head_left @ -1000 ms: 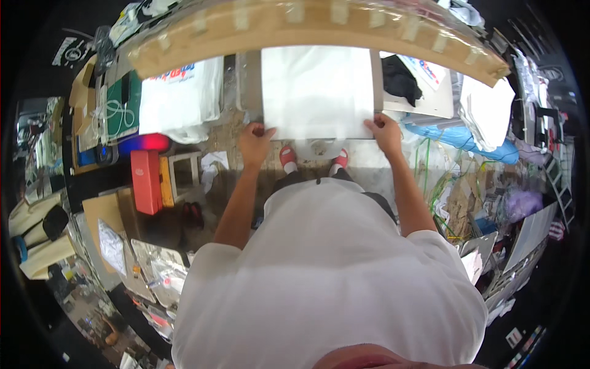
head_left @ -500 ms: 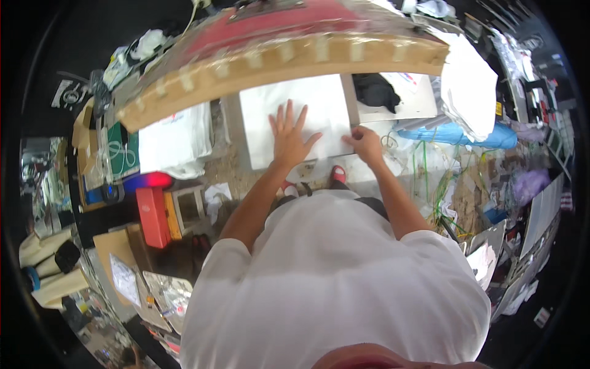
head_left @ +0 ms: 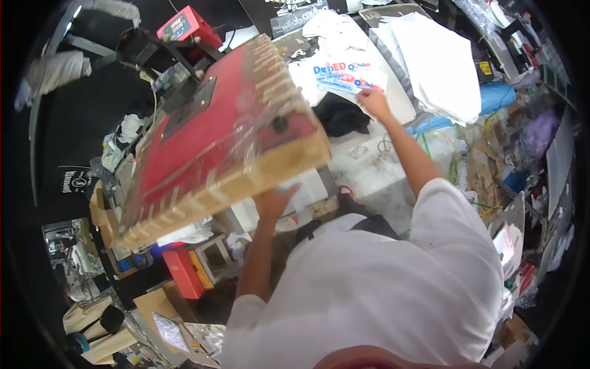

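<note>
My right hand (head_left: pixel 375 103) reaches forward and right, its fingers closed at the edge of a printed film sheet (head_left: pixel 350 79) with red and blue lettering. The sheet lies over a pale board beside a bunched black cloth (head_left: pixel 340 117). My left hand (head_left: pixel 273 200) lies open on a flat white cloth (head_left: pixel 310 189), thumb spread. The overhanging red upper plate (head_left: pixel 203 123) of a heat press, with a tan taped rim, hides its fingertips and much of the white cloth.
A stack of white sheets (head_left: pixel 439 67) stands at the far right, near a blue plastic-wrapped roll (head_left: pixel 495 98). A red control box (head_left: pixel 189 27) sits behind the press. To the left are a red box (head_left: pixel 183 272) and a small wooden frame (head_left: pixel 215 258).
My right hand has left the white cloth's edge and moved forward to the printed film sheet. My left hand stays on the cloth. The view has turned toward the right.
</note>
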Action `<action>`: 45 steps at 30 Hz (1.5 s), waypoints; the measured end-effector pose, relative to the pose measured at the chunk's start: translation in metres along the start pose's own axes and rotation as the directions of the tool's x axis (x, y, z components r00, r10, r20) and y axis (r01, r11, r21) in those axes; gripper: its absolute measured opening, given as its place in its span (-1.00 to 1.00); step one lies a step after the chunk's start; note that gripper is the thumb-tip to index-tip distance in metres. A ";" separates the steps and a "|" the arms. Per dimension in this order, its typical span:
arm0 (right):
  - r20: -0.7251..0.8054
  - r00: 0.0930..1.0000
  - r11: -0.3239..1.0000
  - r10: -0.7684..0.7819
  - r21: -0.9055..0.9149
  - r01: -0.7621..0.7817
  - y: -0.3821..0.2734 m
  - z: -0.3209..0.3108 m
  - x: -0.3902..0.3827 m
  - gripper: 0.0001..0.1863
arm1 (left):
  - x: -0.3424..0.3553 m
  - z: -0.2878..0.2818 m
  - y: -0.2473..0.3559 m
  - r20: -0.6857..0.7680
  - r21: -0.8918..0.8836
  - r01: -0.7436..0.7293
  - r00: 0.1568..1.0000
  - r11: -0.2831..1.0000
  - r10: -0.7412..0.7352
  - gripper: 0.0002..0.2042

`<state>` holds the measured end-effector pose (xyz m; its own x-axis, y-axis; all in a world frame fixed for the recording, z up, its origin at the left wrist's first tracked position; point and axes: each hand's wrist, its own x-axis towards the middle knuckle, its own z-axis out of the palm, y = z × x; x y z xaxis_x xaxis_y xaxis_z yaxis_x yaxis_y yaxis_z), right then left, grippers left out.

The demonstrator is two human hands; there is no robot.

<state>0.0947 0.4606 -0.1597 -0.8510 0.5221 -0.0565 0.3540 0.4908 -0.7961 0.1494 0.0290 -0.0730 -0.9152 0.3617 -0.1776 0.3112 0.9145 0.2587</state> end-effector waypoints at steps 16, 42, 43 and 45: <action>0.412 0.868 0.562 -0.278 -0.663 0.494 -0.051 0.046 0.188 -0.39 | 0.014 0.004 0.008 -0.048 0.063 0.056 0.997 0.996 -0.053 0.15; -0.156 0.630 0.590 -0.761 0.236 0.772 -0.206 -0.033 -0.231 -0.67 | 0.005 -0.090 0.069 0.226 -0.823 0.367 0.912 -0.433 0.344 -0.60; -0.133 0.644 0.619 -0.753 0.188 0.762 -0.203 -0.035 -0.235 -0.67 | 0.004 -0.093 0.065 0.183 -0.882 0.295 0.933 -0.367 0.310 -0.59; -0.134 0.639 0.630 -0.757 0.105 0.769 -0.203 -0.034 -0.244 -0.67 | 0.000 -0.101 0.056 0.129 -0.910 0.232 0.946 -0.344 0.299 -0.60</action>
<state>0.2441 0.2574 0.0359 -0.7597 0.0555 0.6479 -0.4724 0.6377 -0.6085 0.1406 0.0615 0.0372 -0.7395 0.6386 -0.2128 -0.5526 -0.3955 0.7336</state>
